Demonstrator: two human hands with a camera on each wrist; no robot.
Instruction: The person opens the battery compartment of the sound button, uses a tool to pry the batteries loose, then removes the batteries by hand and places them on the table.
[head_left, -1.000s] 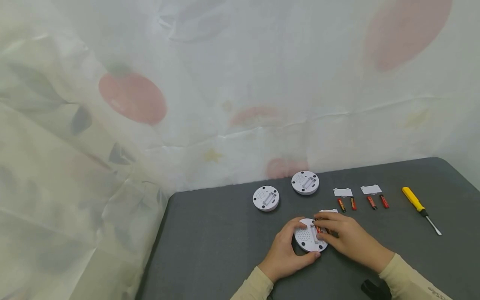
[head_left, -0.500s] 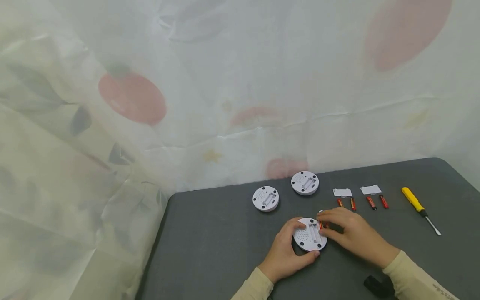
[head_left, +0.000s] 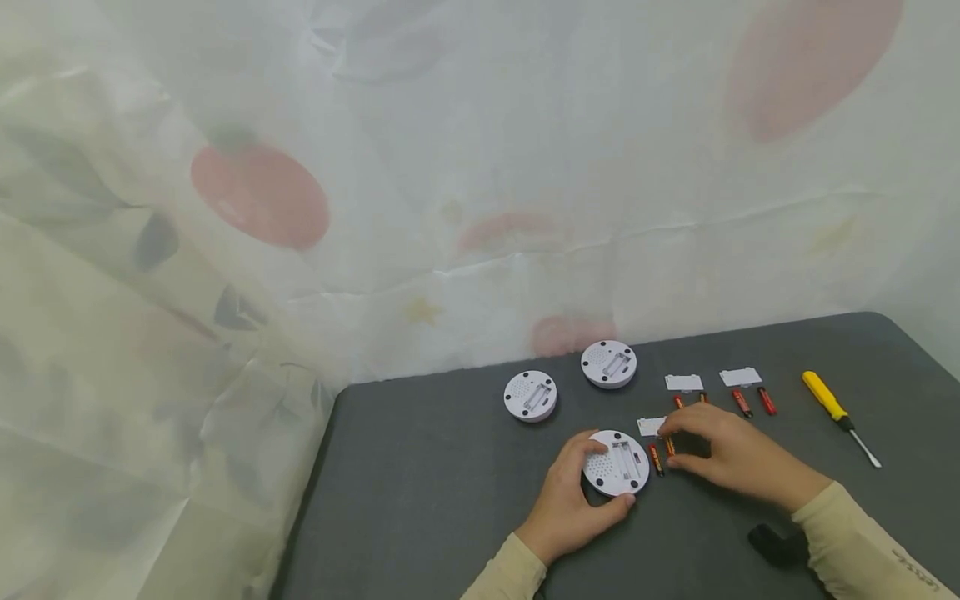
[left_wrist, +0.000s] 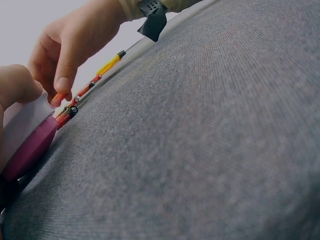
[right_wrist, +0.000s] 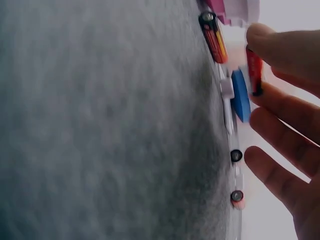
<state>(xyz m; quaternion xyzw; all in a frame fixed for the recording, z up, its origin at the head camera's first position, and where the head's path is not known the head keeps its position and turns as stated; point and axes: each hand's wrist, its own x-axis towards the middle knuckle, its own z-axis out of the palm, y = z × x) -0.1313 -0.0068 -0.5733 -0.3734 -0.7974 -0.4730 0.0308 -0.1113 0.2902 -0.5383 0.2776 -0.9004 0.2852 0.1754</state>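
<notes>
My left hand grips the near round white device by its rim, thumb and fingers on opposite sides. The device lies underside up, its slotted battery compartment uncovered beside a patch of small holes. Its side looks magenta in the left wrist view. Just right of it, my right hand pinches a red-and-black battery between thumb and forefinger. Another battery lies on the table between device and right hand. A white battery cover lies behind them, partly hidden by the right fingers.
Two similar round devices, one left and one farther back, stand uncovered. Two white covers lie at the back right with more batteries. A yellow-handled screwdriver lies near the grey table's right side.
My right hand has moved right, from over the device's compartment to beside it, with a battery in its fingers. The compartment is now in full view. The left hand keeps its grip.
</notes>
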